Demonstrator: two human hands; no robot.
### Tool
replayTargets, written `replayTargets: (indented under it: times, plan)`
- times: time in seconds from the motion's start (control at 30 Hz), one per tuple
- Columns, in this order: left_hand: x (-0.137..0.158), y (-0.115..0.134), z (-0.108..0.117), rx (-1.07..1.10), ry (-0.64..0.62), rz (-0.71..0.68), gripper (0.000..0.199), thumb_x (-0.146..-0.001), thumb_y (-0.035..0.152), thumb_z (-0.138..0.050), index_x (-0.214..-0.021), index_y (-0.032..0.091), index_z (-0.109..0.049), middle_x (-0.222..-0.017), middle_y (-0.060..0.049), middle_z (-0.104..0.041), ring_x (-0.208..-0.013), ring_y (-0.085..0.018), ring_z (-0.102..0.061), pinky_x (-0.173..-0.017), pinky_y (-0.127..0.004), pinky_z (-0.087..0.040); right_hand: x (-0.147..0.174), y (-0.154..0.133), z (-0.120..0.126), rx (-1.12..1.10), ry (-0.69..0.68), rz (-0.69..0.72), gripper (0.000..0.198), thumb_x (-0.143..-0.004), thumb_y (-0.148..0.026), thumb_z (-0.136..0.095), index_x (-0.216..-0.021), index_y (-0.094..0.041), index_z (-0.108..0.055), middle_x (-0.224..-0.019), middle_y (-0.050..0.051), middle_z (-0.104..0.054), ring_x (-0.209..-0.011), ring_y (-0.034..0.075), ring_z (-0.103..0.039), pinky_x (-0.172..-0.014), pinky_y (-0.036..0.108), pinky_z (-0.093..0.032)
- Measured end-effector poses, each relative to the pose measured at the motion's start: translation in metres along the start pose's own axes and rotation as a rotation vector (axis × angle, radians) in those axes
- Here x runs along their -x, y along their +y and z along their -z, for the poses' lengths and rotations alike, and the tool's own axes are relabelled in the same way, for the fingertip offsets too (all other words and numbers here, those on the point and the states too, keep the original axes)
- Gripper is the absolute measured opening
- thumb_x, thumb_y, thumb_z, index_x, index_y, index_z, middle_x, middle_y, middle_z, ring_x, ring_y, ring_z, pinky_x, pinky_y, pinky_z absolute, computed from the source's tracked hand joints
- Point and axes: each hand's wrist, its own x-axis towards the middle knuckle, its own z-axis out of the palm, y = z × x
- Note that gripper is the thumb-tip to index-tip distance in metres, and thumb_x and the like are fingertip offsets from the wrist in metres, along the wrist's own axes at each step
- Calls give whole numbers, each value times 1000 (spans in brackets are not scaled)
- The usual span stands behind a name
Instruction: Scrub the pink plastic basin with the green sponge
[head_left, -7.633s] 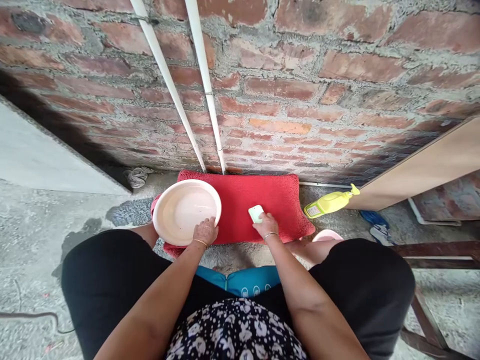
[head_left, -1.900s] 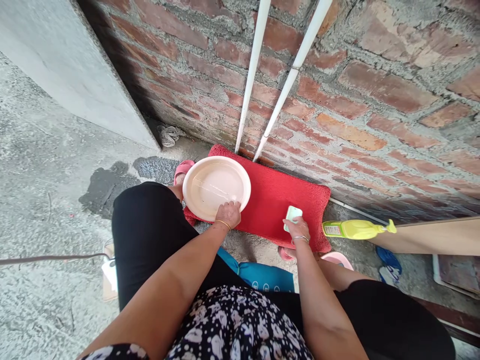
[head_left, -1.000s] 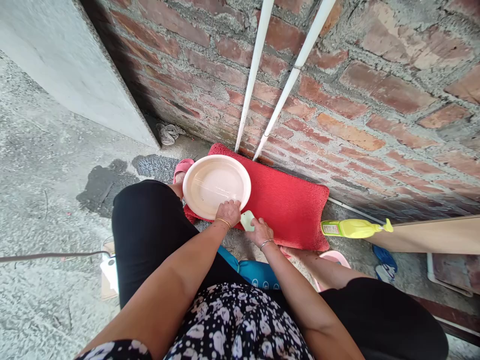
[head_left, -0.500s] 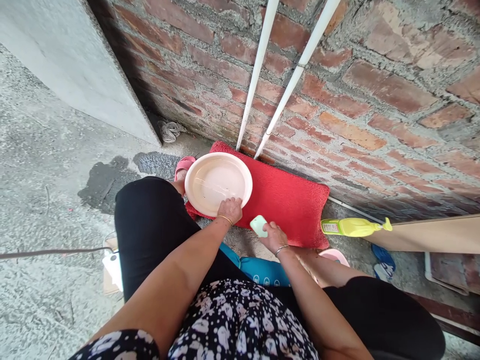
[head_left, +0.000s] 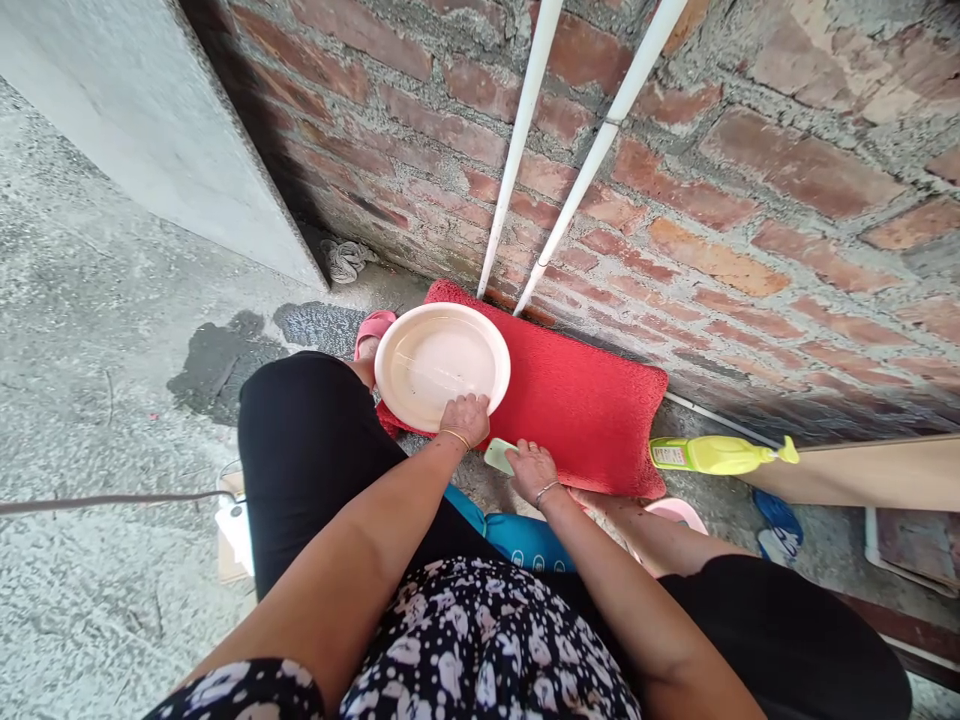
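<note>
A pale cream basin (head_left: pixel 439 365) with shallow, clear liquid in it rests on the left part of a red mat (head_left: pixel 585 400). My left hand (head_left: pixel 465 418) is closed at its near right rim, knuckles up; the fingertips are hidden. Just to the right, my right hand (head_left: pixel 534 468) grips a pale green rounded block (head_left: pixel 499 456) between thumb and fingers. The block is small and flat, its exact kind unclear. It is held low by the mat's near edge, close to my left wrist.
A yellow pump bottle (head_left: pixel 720 455) lies by the mat's right end, near a blue slipper (head_left: pixel 778 522) and a pink container (head_left: pixel 677 514). White pipes (head_left: pixel 574 205) run down the brick wall behind. A grey slab (head_left: pixel 187 120) leans at left.
My right hand has moved left with the pale green block, bringing it closer to my left hand and tilting it. My left hand stays at the basin's rim. The view has shifted slightly.
</note>
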Motion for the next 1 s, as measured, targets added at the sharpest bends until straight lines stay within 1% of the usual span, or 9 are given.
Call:
replayTargets:
  times: [0.17, 0.27, 0.37, 0.53, 0.6, 0.67, 0.73, 0.8, 1.0]
  plan:
    - [0, -1, 0, -15, 21, -16, 30, -84, 28, -37, -109, 17, -51, -101, -12, -55, -96, -26, -52, -81, -40, -38, 33, 48, -5, -26, -145, -214, 39, -70, -27, -61, -108, -22, -56, -112, 10, -49, -100, 24, -48, -79, 32, -35]
    - [1, -1, 0, -15, 35, -13, 30, -84, 28, -38, -109, 17, -51, -101, -12, -55, -95, -25, -52, -81, -39, -38, 38, 60, 2, -105, -159, -293, 38, -69, -34, -63, -105, -24, -56, -107, 7, -50, -95, 22, -51, -74, 30, -36]
    - [1, -1, 1, -17, 20, -6, 31, -84, 29, -39, -110, 17, -51, -102, -12, -55, -95, -25, -52, -81, -39, -39, 30, 50, 11, -163, -69, -317, 37, -71, -41, -61, -104, -25, -55, -104, 6, -49, -93, 21, -51, -72, 28, -36]
    - [1, -1, 3, -28, 13, -2, 32, -84, 29, -39, -112, 18, -50, -103, -13, -55, -98, -25, -52, -82, -39, -38, 0, 16, 13, -230, 33, -323, 39, -77, -46, -55, -110, -26, -51, -108, 7, -46, -95, 21, -50, -71, 28, -36]
    - [1, -1, 4, -35, 13, -3, 32, -84, 30, -39, -111, 17, -50, -102, -13, -55, -98, -26, -51, -82, -39, -39, -8, 12, 9, -242, 43, -310, 40, -76, -45, -55, -111, -26, -50, -109, 7, -46, -96, 22, -50, -71, 29, -37]
    - [0, 0, 4, -45, 10, -2, 33, -84, 30, -39, -112, 17, -50, -103, -13, -55, -99, -26, -51, -82, -40, -39, -10, 17, 4, -257, 46, -321, 40, -75, -44, -56, -110, -26, -51, -107, 7, -47, -95, 22, -51, -71, 29, -38]
    - [0, 0, 4, -54, 1, 2, 34, -84, 29, -39, -114, 17, -50, -104, -13, -54, -99, -26, -52, -82, -40, -39, -6, 32, -2, -284, 41, -380, 40, -73, -44, -57, -109, -26, -52, -105, 7, -48, -93, 22, -53, -71, 30, -38]
    - [0, 1, 5, -57, -7, 1, 34, -84, 29, -38, -114, 17, -50, -104, -13, -55, -98, -26, -52, -82, -40, -40, 5, 54, -7, -323, 28, -482, 41, -71, -45, -57, -107, -26, -53, -102, 6, -49, -93, 22, -54, -71, 30, -39]
    - [0, 2, 7, -72, -29, 9, 34, -85, 29, -36, -113, 18, -50, -105, -14, -54, -100, -25, -52, -82, -39, -39, 56, 132, -27, -521, -33, -903, 49, -68, -50, -58, -110, -24, -53, -103, 9, -53, -93, 24, -57, -73, 34, -41]
